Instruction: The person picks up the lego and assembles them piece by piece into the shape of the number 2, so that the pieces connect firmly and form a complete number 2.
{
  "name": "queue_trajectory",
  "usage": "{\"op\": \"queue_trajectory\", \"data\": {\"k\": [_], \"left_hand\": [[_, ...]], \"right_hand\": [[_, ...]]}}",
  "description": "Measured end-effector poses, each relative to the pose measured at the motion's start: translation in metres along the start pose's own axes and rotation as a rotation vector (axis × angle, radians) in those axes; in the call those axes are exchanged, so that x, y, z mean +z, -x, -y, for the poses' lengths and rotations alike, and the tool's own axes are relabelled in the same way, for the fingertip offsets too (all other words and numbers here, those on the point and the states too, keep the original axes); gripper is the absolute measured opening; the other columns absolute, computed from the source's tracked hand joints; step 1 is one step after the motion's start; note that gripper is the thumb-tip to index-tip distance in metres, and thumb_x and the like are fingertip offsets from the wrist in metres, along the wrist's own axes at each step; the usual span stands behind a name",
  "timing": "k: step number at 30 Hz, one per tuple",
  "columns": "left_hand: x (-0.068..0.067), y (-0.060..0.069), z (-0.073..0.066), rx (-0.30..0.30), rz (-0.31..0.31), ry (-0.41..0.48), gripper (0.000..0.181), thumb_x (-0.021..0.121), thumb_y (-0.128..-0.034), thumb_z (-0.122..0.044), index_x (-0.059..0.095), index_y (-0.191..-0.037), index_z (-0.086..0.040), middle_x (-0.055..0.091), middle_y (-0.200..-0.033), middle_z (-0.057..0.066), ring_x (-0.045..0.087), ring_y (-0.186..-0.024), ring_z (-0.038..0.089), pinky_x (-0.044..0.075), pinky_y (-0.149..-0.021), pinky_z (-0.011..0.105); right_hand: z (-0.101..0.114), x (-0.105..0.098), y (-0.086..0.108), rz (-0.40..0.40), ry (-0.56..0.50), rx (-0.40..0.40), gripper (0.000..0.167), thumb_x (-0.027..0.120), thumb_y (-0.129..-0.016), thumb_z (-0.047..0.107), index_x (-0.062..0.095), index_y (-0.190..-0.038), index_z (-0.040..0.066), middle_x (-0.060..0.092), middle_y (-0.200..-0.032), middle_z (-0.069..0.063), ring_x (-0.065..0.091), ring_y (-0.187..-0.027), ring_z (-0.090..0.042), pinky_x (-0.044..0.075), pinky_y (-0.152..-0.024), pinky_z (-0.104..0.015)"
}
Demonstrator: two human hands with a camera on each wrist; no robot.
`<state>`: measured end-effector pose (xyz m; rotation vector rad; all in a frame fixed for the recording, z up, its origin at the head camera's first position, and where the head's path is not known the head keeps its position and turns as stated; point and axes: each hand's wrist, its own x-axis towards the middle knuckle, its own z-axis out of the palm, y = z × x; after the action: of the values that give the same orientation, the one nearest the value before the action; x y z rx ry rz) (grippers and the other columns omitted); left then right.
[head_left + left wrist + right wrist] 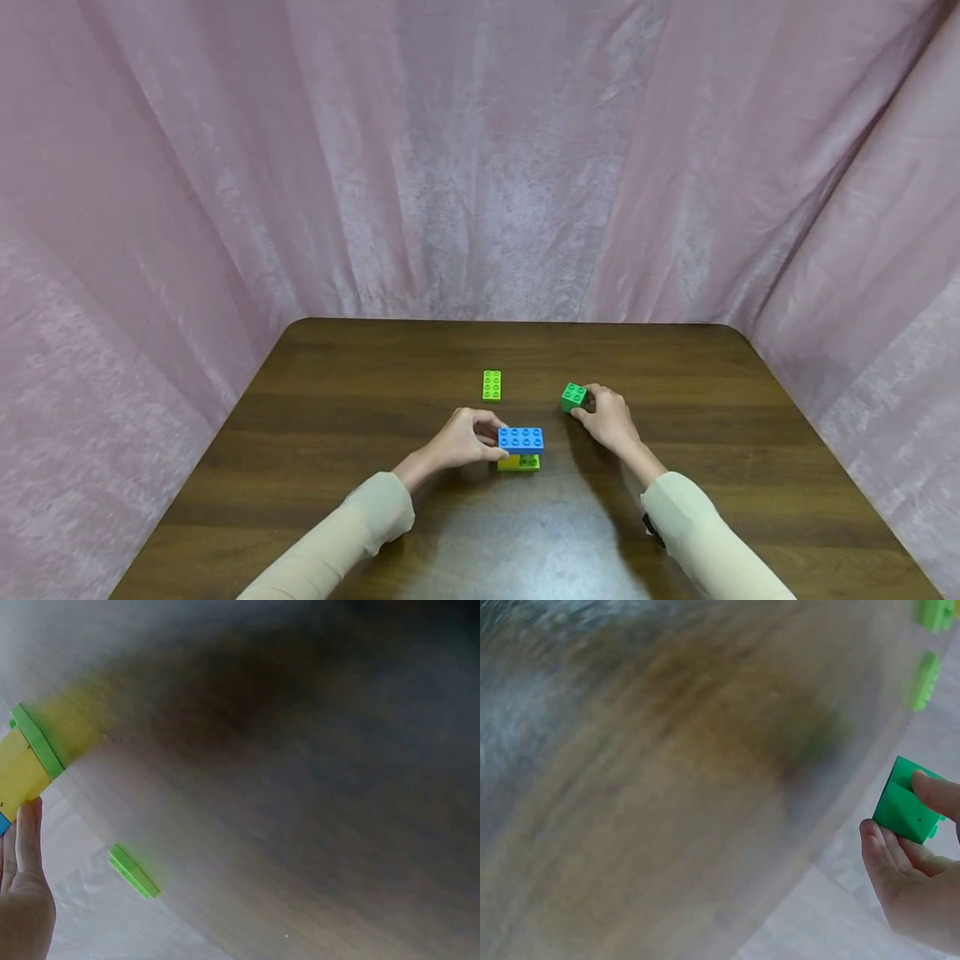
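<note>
Your left hand (467, 440) pinches the blue-topped stack (521, 441) by its left end, apparently to steady it with the top clear, while your right hand (609, 419) clamps a green brick (574, 397) from one side, over the table (735, 450), right of the stack.

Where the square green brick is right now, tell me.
In the head view, the square green brick is right of centre, pinched by the right hand, to the right of the loose lime brick.

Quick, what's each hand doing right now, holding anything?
Left hand: holding the stack of blocks with blue on top.
Right hand: holding the small green block between thumb and fingers.
</note>
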<state>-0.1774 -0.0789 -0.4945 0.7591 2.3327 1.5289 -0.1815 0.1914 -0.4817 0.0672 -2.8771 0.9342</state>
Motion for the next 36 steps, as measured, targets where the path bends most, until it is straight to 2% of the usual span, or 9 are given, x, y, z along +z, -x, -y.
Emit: {"op": "queue_trajectory", "data": {"k": [8, 14, 22, 29, 36], "left_hand": [[0.001, 0.003, -0.005, -0.021, -0.011, -0.018, 0.029, 0.081, -0.0749, -0.002, 0.07, -0.101, 0.005, 0.073, -0.099, 0.021, 0.072, -0.087, 0.024, 0.061, -0.078, 0.028], [-0.002, 0.01, -0.026, -0.006, 0.002, -0.013, 0.028, 0.079, -0.0759, 0.0, 0.068, -0.1, 0.01, 0.071, -0.098, 0.026, 0.072, -0.089, 0.031, 0.061, -0.079, 0.03], [0.002, 0.003, -0.002, 0.0, -0.013, -0.009, 0.03, 0.081, -0.0747, -0.004, 0.07, -0.101, 0.005, 0.073, -0.098, 0.021, 0.072, -0.087, 0.022, 0.061, -0.077, 0.026], [0.002, 0.002, -0.001, -0.009, -0.005, -0.019, 0.031, 0.082, -0.0747, -0.007, 0.07, -0.101, 0.004, 0.073, -0.099, 0.02, 0.072, -0.086, 0.02, 0.061, -0.078, 0.027], [0.0, 0.001, -0.003, -0.001, 0.003, -0.038, 0.03, 0.082, -0.0756, -0.007, 0.07, -0.102, 0.003, 0.073, -0.1, 0.018, 0.072, -0.086, 0.018, 0.061, -0.079, 0.028]], "right_hand": [[0.019, -0.015, 0.007, -0.029, -0.064, -0.084, 0.044, 0.071, -0.085, 0.01, 0.058, -0.124, -0.007, 0.066, -0.112, -0.024, 0.064, -0.103, -0.039, 0.054, -0.086, -0.05], [0.039, -0.025, 0.017, -0.002, -0.103, -0.145, 0.044, 0.071, -0.085, 0.007, 0.058, -0.125, -0.005, 0.066, -0.115, -0.023, 0.063, -0.107, -0.038, 0.054, -0.087, -0.05], [0.048, -0.027, 0.031, 0.028, -0.186, -0.193, 0.041, 0.071, -0.084, 0.004, 0.06, -0.124, -0.004, 0.067, -0.112, -0.021, 0.067, -0.102, -0.035, 0.057, -0.089, -0.045], [0.051, -0.025, 0.038, 0.113, -0.278, -0.198, 0.043, 0.069, -0.086, 0.0, 0.057, -0.126, -0.007, 0.066, -0.114, -0.024, 0.067, -0.104, -0.036, 0.058, -0.089, -0.041], [0.054, -0.019, 0.038, 0.244, -0.376, -0.221, 0.04, 0.065, -0.089, 0.0, 0.054, -0.127, -0.011, 0.065, -0.117, -0.029, 0.068, -0.105, -0.038, 0.059, -0.087, -0.038]]}}
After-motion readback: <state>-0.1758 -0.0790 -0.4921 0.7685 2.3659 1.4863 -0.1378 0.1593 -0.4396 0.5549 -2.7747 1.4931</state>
